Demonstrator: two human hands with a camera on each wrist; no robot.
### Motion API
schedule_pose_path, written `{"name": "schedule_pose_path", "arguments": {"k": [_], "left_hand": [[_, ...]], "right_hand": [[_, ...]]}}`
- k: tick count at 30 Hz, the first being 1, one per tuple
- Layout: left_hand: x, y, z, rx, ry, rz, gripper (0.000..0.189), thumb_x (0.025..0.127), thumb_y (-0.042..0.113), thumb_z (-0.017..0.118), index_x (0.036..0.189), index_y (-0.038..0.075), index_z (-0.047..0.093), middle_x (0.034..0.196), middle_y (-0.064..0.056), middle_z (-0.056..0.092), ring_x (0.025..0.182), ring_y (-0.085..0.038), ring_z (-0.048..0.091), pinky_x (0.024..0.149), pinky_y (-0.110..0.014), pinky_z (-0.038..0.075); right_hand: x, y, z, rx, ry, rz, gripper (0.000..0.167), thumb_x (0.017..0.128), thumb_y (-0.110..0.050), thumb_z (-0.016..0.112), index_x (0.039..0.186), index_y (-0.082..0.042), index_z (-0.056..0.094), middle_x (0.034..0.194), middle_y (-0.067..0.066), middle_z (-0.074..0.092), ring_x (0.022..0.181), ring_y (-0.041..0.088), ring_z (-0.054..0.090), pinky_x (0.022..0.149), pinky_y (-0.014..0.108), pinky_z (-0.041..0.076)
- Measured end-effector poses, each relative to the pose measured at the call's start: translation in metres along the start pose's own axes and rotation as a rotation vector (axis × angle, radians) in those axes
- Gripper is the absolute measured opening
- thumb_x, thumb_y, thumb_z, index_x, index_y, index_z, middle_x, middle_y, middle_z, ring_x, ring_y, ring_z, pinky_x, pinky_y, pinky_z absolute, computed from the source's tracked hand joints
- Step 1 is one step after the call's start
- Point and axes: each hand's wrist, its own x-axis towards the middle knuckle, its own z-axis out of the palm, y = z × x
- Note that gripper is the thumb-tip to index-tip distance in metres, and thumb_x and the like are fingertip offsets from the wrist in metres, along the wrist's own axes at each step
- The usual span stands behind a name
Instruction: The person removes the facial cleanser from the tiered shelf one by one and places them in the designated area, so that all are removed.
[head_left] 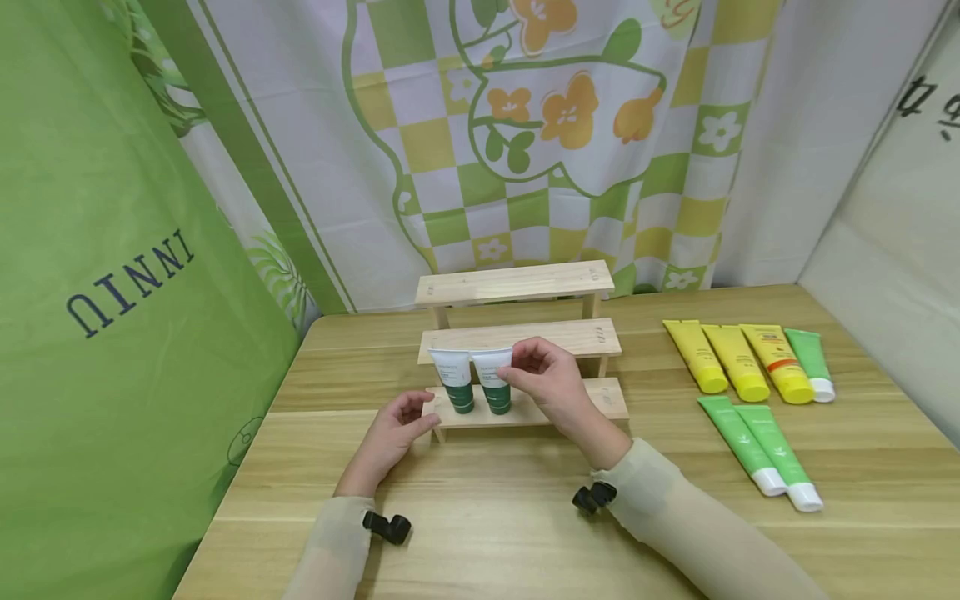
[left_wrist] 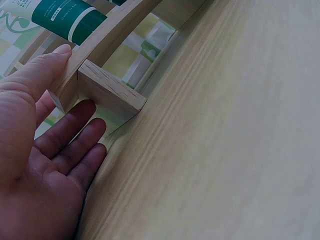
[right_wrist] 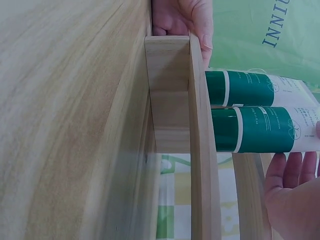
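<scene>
Two white-and-green squeeze tubes stand side by side, green caps down, on the lowest step of a three-step wooden display rack (head_left: pixel 551 404). My right hand (head_left: pixel 551 387) pinches the upper white part of the right tube (head_left: pixel 495 392), thumb in front and fingers at its side and back. Close on its left stands the left tube (head_left: pixel 455 387), which no hand touches. At the left end of that step, my left hand (left_wrist: pixel 45 145) grips the board's end, thumb at the top edge and fingers curled below, by the leg (left_wrist: pixel 110 87).
On the table's right side lie several yellow tubes (head_left: pixel 738 362) in a row with a green tube (head_left: pixel 810 362). Nearer me, two light-green tubes (head_left: pixel 765 454) overlap. A patterned curtain (head_left: pixel 510 150) hangs behind the rack, and a green cloth (head_left: pixel 135 333) borders the left.
</scene>
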Motion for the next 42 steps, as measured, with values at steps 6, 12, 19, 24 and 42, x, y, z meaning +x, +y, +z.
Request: {"name": "schedule_pose_path", "arguments": {"k": [6,12,19,24,42], "left_hand": [[0.001,-0.003,0.002,0.006,0.011,0.028,0.038,0.088,0.027,0.076,0.120,0.011,0.064,0.107,-0.008,0.062,0.099,-0.022,0.053,0.087,-0.033,0.043],[0.000,-0.003,0.002,0.005,0.015,0.036,0.038,0.086,0.029,0.077,0.119,0.013,0.064,0.107,-0.007,0.062,0.099,-0.023,0.054,0.087,-0.035,0.044],[0.000,-0.002,0.002,0.002,0.010,0.032,0.038,0.087,0.029,0.077,0.119,0.013,0.064,0.107,-0.008,0.063,0.100,-0.024,0.055,0.088,-0.036,0.044],[0.000,-0.002,0.002,-0.001,0.011,0.022,0.039,0.086,0.030,0.077,0.119,0.013,0.064,0.108,-0.009,0.062,0.101,-0.025,0.054,0.090,-0.038,0.043],[-0.014,0.031,0.005,0.010,-0.004,-0.034,0.036,0.090,0.019,0.073,0.122,0.006,0.062,0.108,-0.009,0.060,0.100,-0.023,0.052,0.090,-0.036,0.042]], "right_hand": [[-0.005,-0.006,-0.006,-0.040,0.012,0.009,0.028,0.081,-0.005,0.080,0.100,0.005,0.063,0.094,0.014,0.063,0.085,0.023,0.058,0.074,0.028,0.049],[-0.012,-0.016,-0.017,-0.039,0.029,0.025,0.029,0.082,-0.005,0.079,0.102,0.005,0.062,0.097,0.014,0.064,0.087,0.022,0.059,0.075,0.028,0.050],[-0.020,-0.026,-0.039,-0.047,0.074,-0.022,0.029,0.082,0.000,0.078,0.102,0.010,0.060,0.093,0.008,0.064,0.083,0.018,0.059,0.073,0.026,0.049],[-0.025,-0.033,-0.058,-0.079,0.129,-0.031,0.029,0.082,-0.001,0.077,0.103,0.010,0.059,0.091,0.005,0.063,0.084,0.017,0.058,0.073,0.024,0.050],[-0.056,-0.063,-0.125,-0.156,0.233,0.032,0.027,0.085,-0.012,0.078,0.104,-0.001,0.062,0.096,0.002,0.062,0.089,0.015,0.058,0.076,0.020,0.052]]}}
